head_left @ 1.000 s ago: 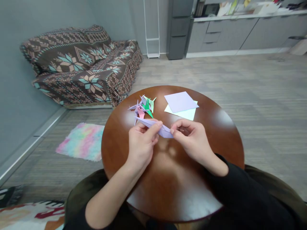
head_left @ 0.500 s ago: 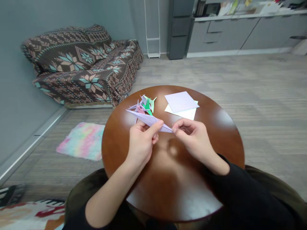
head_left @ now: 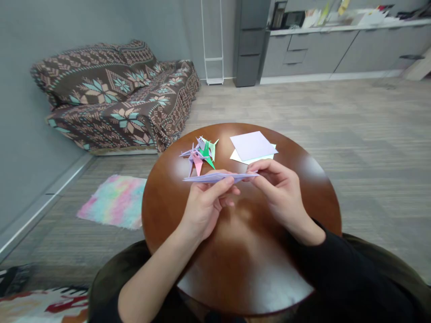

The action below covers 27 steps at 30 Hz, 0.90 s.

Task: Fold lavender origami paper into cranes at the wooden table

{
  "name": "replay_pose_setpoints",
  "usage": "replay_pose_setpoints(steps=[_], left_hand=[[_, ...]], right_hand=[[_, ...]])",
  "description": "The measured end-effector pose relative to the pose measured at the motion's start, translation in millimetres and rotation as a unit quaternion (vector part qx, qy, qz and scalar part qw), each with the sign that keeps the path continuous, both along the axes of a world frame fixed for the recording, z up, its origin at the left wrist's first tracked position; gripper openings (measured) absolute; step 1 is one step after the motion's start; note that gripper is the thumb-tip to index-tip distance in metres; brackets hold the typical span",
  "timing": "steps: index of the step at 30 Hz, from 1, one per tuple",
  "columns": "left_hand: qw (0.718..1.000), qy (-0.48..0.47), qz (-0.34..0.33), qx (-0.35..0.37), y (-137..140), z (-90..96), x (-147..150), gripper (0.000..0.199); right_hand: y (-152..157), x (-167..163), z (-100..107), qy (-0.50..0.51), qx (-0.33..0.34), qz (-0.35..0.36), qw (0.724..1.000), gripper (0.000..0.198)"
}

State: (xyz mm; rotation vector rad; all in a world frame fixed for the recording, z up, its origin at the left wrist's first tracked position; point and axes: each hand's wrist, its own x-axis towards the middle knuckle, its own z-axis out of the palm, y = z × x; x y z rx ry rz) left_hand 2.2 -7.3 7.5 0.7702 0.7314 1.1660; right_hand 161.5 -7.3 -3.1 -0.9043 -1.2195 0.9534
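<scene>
A long, narrow piece of folded lilac paper (head_left: 210, 177) is held level above the round brown table (head_left: 242, 269). My left hand (head_left: 207, 202) pinches its middle, thumb on the near face and fingers behind. At the paper's right tip, my right hand (head_left: 281, 190) closes thumb and forefinger on it. Just beyond my left hand lies a cluster of folded paper cranes: a pink crane (head_left: 197, 164), a green crane (head_left: 207, 155), a pale green one (head_left: 213, 148) and lilac ones (head_left: 188, 153).
Flat square sheets of lilac paper (head_left: 253, 146) and white paper (head_left: 236, 157) lie overlapped at the table's far side. Beyond stand a covered sofa (head_left: 117, 98) on the left and grey cabinets (head_left: 310, 54) at the back. A fluffy pastel rug (head_left: 112, 202) lies on the floor.
The folded lilac paper has turned from a downward slant to nearly level, showing its thin edge. My right hand has moved slightly right and up with the paper's tip. More of the pink crane shows.
</scene>
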Motion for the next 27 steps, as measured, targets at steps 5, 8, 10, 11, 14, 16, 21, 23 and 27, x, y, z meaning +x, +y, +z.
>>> replay_pose_setpoints(steps=[5, 8, 10, 11, 14, 16, 21, 23, 27], left_hand=[[0.998, -0.053, 0.002, 0.014, 7, 2.0, -10, 0.042], [0.998, 0.012, 0.050, 0.047, 15, -0.1, -17, 0.052], [0.980, 0.127, 0.096, 0.115, 17, -1.9, -17, 0.036], [0.967, 0.185, 0.096, 0.146, 17, -2.5, -16, 0.029], [0.941, 0.291, 0.001, 0.175, 10, -2.4, -8, 0.019], [0.941, 0.292, -0.051, 0.165, 6, -1.9, -3, 0.016], [0.951, 0.268, -0.022, 0.151, 3, -2.1, -3, 0.017], [0.951, 0.269, 0.007, 0.154, 3, -1.4, -4, 0.017], [0.937, 0.291, 0.053, 0.186, -3, 1.8, -2, 0.014]], right_hand=[[13, 18, 3, 0.086, -0.028, 0.042, 0.995, 0.006], [20, 35, 9, 0.040, -0.024, 0.027, 0.999, 0.009], [19, 43, 14, -0.088, -0.023, 0.065, 0.994, 0.008], [17, 45, 16, -0.140, -0.026, 0.099, 0.985, 0.007], [9, 41, 19, -0.179, -0.028, 0.160, 0.970, 0.020], [4, 36, 20, -0.169, -0.013, 0.157, 0.973, 0.022], [0, 31, 24, -0.243, 0.020, 0.107, 0.964, 0.008], [-1, 30, 26, -0.245, 0.012, 0.116, 0.963, 0.006], [-2, 25, 25, -0.207, 0.014, 0.106, 0.973, 0.011]])
